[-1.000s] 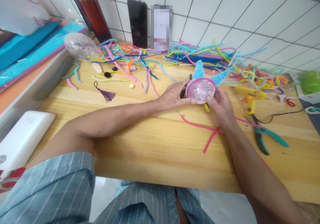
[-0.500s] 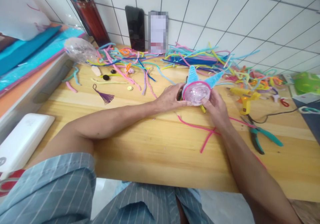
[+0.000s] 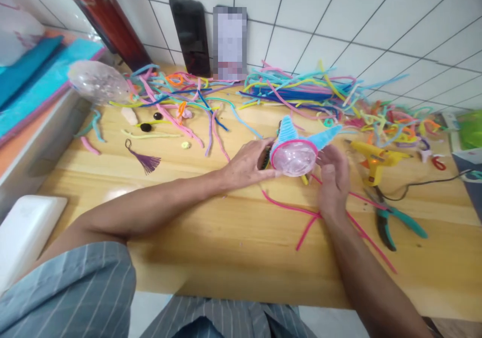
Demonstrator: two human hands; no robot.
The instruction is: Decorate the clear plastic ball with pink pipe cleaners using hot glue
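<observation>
My left hand (image 3: 250, 164) grips the left side of a clear plastic dome (image 3: 295, 158), its thumb along the lower edge and its fingers hidden behind. A pink rim runs round the top of the dome, and two blue pipe-cleaner ears (image 3: 288, 132) stick up from it. Something dark and yellow shows between my left fingers and the dome, too little to name. On the right, my right hand (image 3: 334, 180) stays close to the dome with thumb and fingers apart, the thumb off its surface. Pink pipe cleaners (image 3: 289, 206) lie on the table below both hands.
A yellow glue gun (image 3: 374, 162) with a cord and green-handled pliers (image 3: 387, 220) lie on the right. Heaped pipe cleaners (image 3: 297, 92) line the wall. A purple tassel (image 3: 146, 161), a clear plastic ball (image 3: 98, 83), two phones (image 3: 191, 36) and a red flask (image 3: 109, 21) are left of centre.
My right thumb has come off the front of the dome and my right hand has opened beside it. My left hand keeps its hold. The camera view has shifted slightly.
</observation>
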